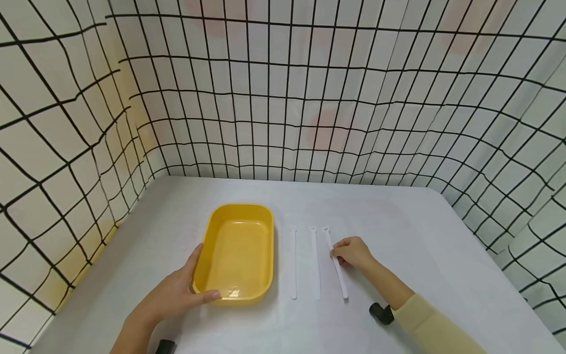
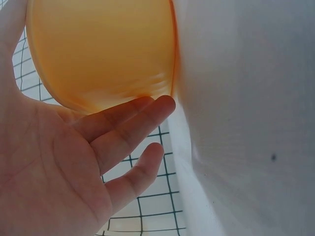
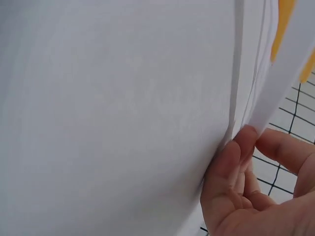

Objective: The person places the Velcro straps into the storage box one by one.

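Note:
A yellow plastic tray (image 1: 234, 250) with rounded corners sits on the white table. My left hand (image 1: 174, 292) holds its near left corner, the thumb along the near edge and the other fingers against the outer left wall. In the left wrist view those fingers (image 2: 133, 128) lie lightly bent on the tray's side, the little finger apart from it. To the right of the tray lie two thin white straps (image 1: 294, 263), roughly parallel. My right hand (image 1: 353, 253) pinches a third white strap (image 1: 340, 278) near its middle, between thumb and fingertips. This strap slants, its near end toward the right.
Black wire-grid panels (image 1: 287, 98) with white cloth behind surround the back and sides of the table (image 1: 398, 216). Black wrist-worn devices (image 1: 381, 313) show by both forearms.

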Tool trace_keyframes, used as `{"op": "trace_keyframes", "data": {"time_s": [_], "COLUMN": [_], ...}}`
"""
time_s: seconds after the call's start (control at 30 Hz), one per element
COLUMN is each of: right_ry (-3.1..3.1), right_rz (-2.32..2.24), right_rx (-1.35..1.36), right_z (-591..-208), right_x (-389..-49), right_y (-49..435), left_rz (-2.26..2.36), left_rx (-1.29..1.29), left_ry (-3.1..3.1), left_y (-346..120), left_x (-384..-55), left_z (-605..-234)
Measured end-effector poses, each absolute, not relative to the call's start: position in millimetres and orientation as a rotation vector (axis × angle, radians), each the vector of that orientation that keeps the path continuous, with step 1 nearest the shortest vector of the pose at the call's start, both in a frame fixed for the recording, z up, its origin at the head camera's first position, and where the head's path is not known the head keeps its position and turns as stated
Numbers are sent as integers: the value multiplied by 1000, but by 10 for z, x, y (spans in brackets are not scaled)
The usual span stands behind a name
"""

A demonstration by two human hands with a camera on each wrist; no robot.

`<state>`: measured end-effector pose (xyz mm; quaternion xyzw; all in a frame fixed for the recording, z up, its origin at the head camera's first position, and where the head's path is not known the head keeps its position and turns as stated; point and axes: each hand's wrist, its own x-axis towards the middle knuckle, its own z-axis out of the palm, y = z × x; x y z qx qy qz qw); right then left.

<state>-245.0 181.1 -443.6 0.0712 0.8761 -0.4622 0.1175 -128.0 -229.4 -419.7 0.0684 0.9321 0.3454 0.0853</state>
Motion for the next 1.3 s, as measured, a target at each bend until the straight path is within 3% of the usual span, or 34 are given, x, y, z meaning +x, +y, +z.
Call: {"op": "trace_keyframes", "data": {"time_s": [0.3,1.3], "right_ry": [2316,2154], "right_rz": [-1603,-1789], "right_rx": [262,156], "right_z": [-4379,-4098], "right_x": [-2444,-2343], "right_y": [1858,1774], "left_rz": [1028,1045], "left_rx": [219,199], "left_ry": [2796,2777], "left_y": [-2307,-2306], "left_x": [-1302,-1283], "left_z": [-4211,-4204]}}
